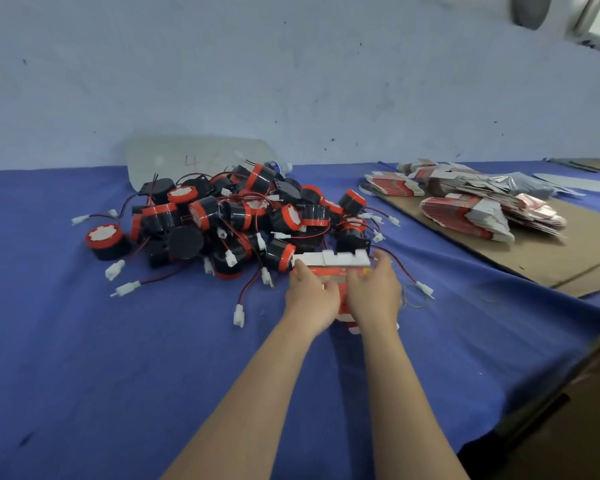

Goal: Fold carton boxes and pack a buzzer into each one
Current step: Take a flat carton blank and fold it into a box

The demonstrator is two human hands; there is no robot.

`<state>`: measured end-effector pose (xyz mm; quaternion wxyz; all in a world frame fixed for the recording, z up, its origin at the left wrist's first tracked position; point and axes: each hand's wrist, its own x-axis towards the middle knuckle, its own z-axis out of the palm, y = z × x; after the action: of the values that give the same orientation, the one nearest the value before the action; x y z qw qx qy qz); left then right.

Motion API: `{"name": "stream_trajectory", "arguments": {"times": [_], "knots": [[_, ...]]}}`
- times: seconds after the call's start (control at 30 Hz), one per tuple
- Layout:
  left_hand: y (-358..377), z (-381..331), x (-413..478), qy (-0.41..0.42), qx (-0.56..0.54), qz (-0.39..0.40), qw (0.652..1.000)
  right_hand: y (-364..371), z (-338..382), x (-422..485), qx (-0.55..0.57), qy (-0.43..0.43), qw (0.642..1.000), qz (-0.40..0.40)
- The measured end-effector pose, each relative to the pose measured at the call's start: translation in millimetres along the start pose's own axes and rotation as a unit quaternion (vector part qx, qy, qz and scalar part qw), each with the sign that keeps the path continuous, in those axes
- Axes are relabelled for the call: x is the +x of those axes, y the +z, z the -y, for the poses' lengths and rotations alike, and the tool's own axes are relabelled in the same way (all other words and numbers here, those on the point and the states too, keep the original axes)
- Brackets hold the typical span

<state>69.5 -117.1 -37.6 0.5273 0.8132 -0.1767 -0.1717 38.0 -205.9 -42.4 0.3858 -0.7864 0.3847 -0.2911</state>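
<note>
We see the blue-covered bench [84,375], w/ a big buzzer pile [229,216] centre-left and a cardboard sheet [551,268] far right carrying flat carton stacks [465,216]. At the pile's near edge we hold one red-white carton [329,268]: left hand [310,296] & right hand [376,292] grip its sides, fingers [383,264] curled round it.

even, diffuse light – soft shadows, slight blur, wide-angle bending at edges
</note>
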Motion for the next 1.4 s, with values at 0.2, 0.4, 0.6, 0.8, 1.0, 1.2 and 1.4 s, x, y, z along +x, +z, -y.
{"name": "stream_trajectory", "arguments": {"times": [0.2,0.4,0.6,0.8,1.0,1.2,1.4], "knots": [[-3.9,-7.3,-6.2,-0.014,-0.061,-0.019,0.998,-5.2,-4.6,-5.7,-0.116,0.036,0.992,0.035],[5.4,-2.0,-4.2,-0.049,-0.053,0.012,0.997,-19.1,-17.7,-3.4,-0.214,0.082,0.968,0.099],[6.7,-0.4,4.0,-0.094,0.002,-0.019,0.995,-14.0,-18.7,-4.9,-0.224,0.054,0.969,0.092],[6.4,-4.9,7.1,-0.108,-0.15,-0.03,0.982,-6.0,-12.9,-12.4,-0.172,0.007,0.982,0.073],[-8.4,0.5,5.6,-0.062,-0.181,-0.055,0.98,-25.0,-1.0,-10.4,0.013,-0.019,0.999,-0.033],[-40.0,-21.0,-7.2,0.104,-0.243,-0.095,0.96,-47.5,26.1,-21.6,0.19,-0.15,0.97,-0.022],[-95.2,-18.3,-27.8,0.199,-0.286,-0.253,0.903,14.9,71.3,-58.2,0.234,-0.22,0.942,0.095]]}}
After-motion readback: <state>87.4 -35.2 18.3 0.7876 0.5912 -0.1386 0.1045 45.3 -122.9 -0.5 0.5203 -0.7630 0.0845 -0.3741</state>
